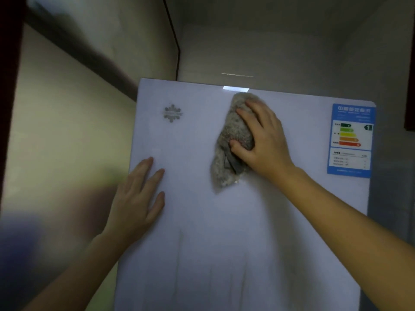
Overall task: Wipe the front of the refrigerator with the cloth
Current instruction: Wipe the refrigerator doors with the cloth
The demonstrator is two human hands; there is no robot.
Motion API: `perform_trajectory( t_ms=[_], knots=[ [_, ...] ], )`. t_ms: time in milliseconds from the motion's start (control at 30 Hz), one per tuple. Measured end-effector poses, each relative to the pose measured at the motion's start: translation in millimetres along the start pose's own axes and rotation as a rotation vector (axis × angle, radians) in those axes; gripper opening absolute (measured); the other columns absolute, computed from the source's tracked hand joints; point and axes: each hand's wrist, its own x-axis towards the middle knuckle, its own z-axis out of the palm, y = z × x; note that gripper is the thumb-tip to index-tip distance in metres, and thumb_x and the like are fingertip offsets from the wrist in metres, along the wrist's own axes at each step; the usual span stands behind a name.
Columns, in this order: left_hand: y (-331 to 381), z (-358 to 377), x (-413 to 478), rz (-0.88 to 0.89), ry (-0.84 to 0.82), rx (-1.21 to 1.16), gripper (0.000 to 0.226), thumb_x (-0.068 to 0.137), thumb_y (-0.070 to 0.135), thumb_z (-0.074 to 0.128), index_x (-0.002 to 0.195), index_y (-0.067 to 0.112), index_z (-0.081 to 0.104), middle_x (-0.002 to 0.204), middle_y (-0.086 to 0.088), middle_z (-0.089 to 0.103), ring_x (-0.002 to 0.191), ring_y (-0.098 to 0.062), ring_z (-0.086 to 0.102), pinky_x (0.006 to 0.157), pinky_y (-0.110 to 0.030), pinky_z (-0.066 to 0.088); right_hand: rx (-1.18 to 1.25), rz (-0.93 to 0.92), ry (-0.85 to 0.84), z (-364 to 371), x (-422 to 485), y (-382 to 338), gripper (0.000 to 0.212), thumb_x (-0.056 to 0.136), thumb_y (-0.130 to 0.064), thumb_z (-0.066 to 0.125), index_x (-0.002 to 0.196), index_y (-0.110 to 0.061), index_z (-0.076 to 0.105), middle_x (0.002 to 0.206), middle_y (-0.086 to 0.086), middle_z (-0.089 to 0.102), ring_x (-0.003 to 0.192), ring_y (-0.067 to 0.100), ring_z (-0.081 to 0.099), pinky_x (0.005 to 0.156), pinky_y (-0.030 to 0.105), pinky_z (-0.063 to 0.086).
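The white refrigerator front fills the middle of the view, with its top edge near the upper centre. My right hand presses a bunched grey cloth against the door just below that top edge. The cloth hangs down past my thumb. My left hand lies flat on the door's left edge, fingers spread, holding nothing. Faint wet streaks run down the lower door.
A blue energy label sticks to the door's upper right corner. A silver snowflake emblem sits at upper left. Walls close in on the left and behind; a dark cabinet edge shows at far right.
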Motion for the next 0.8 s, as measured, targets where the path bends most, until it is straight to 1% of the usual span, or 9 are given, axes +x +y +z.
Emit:
perform_trajectory(
  t_ms=[67,167,267,367,500,567,633,700,800],
  knots=[
    [-5.0,5.1,-4.9,0.028,0.012,-0.014,0.054,0.098,0.035,0.044,0.139,0.004,0.059,0.157,-0.020,0.043,0.144,-0.037,0.044,0.111,-0.043,0.035,0.012,-0.042,-0.029,13.8,13.0,-23.6,0.076,0.082,-0.047,0.069,0.148,-0.015,0.050,0.160,0.011,0.039,0.150,0.033,0.032,0.123,0.047,0.028],
    [-5.2,11.8,-6.0,0.017,0.056,-0.054,0.053,0.099,0.035,0.046,0.141,0.005,0.057,0.158,-0.018,0.042,0.146,-0.035,0.042,0.114,-0.044,0.035,0.005,-0.207,-0.102,37.9,11.3,-57.9,0.078,0.081,-0.048,0.070,0.148,-0.014,0.051,0.159,0.013,0.041,0.149,0.034,0.035,0.122,0.047,0.031],
    [-2.6,13.7,-6.4,0.011,0.085,-0.097,0.051,0.101,0.034,0.046,0.141,0.005,0.057,0.158,-0.019,0.043,0.146,-0.035,0.043,0.117,-0.046,0.037,-0.002,-0.367,-0.149,60.3,-19.6,-81.4,0.075,0.083,-0.048,0.071,0.147,-0.013,0.053,0.158,0.013,0.044,0.149,0.034,0.038,0.120,0.048,0.034],
    [-5.5,13.0,-6.7,0.020,0.085,-0.111,0.050,0.102,0.033,0.046,0.143,0.006,0.056,0.159,-0.018,0.042,0.148,-0.034,0.041,0.118,-0.045,0.037,-0.011,-0.441,-0.162,64.4,-51.6,-78.6,0.071,0.088,-0.050,0.068,0.147,-0.013,0.054,0.158,0.012,0.045,0.150,0.031,0.037,0.120,0.048,0.034],
    [-3.9,15.7,-9.1,0.007,0.088,-0.149,0.050,0.101,0.031,0.048,0.144,0.006,0.054,0.160,-0.018,0.039,0.150,-0.033,0.038,0.121,-0.047,0.036,-0.066,-0.395,-0.143,42.4,-46.4,-48.7,0.072,0.087,-0.048,0.067,0.146,-0.010,0.054,0.156,0.016,0.045,0.146,0.036,0.041,0.120,0.046,0.035],
    [-1.7,16.3,-10.5,0.006,0.083,-0.159,0.051,0.101,0.031,0.048,0.145,0.006,0.052,0.162,-0.018,0.037,0.151,-0.033,0.035,0.121,-0.049,0.034,-0.081,-0.294,-0.108,30.8,-23.9,-39.4,0.072,0.086,-0.047,0.066,0.146,-0.008,0.053,0.156,0.018,0.044,0.146,0.037,0.042,0.118,0.048,0.037],
    [-1.9,15.8,-10.5,0.008,0.072,-0.160,0.052,0.101,0.030,0.048,0.146,0.005,0.052,0.162,-0.019,0.036,0.151,-0.034,0.034,0.121,-0.051,0.035,-0.070,-0.174,-0.074,24.8,7.2,-43.8,0.074,0.085,-0.044,0.066,0.147,-0.009,0.051,0.159,0.016,0.041,0.148,0.035,0.037,0.120,0.046,0.034],
    [-2.4,14.2,-10.1,0.006,0.057,-0.166,0.051,0.100,0.029,0.049,0.145,0.005,0.053,0.162,-0.018,0.037,0.151,-0.034,0.035,0.119,-0.053,0.037,-0.040,-0.115,-0.058,25.6,40.2,-57.4,0.074,0.085,-0.042,0.068,0.148,-0.010,0.048,0.160,0.013,0.038,0.149,0.032,0.034,0.122,0.044,0.030],
    [-2.4,12.4,-9.1,0.002,0.054,-0.173,0.050,0.100,0.028,0.049,0.145,0.004,0.053,0.161,-0.018,0.038,0.151,-0.033,0.035,0.119,-0.053,0.038,-0.022,-0.201,-0.165,34.4,73.2,-83.2,0.076,0.086,-0.045,0.065,0.152,-0.013,0.043,0.163,0.012,0.034,0.151,0.031,0.030,0.123,0.047,0.029]
  ],
)
